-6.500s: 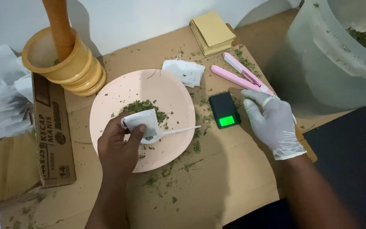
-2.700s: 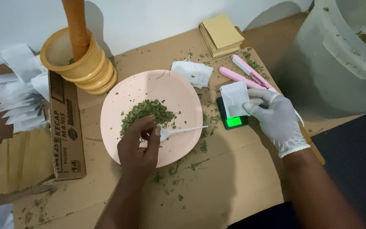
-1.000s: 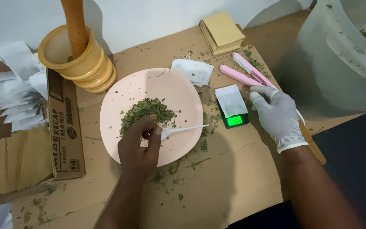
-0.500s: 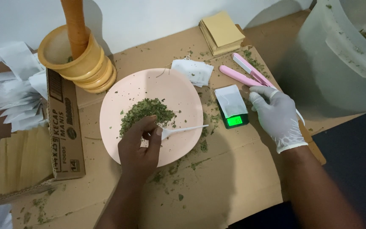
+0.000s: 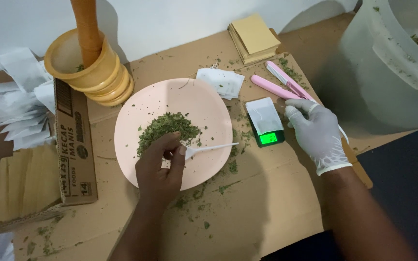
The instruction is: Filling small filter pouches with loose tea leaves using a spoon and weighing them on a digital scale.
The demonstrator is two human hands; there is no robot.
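Left hand: bare, positioned over the near part of the pink plate. Its grip is clamped on the handle of a white plastic spoon, which lies across the plate and points toward the plate's right rim. The bowl end of the spoon is hidden under the fingers. A heap of green crushed leaf lies at the plate's centre, just beyond the hand.

Right hand: wears a pale glove and rests on the cardboard sheet that covers the counter, just to the right of a small black pocket scale with a lit green display. The fingers are loosely spread and clamp nothing. A white sachet lies on the scale platform.

Surroundings: a pink flat sealing iron lies beyond the right hand. A second white sachet lies beyond the plate's far rim. A wooden mortar with pestle stands at the far left of the cardboard. A large translucent tub occupies the far right corner.
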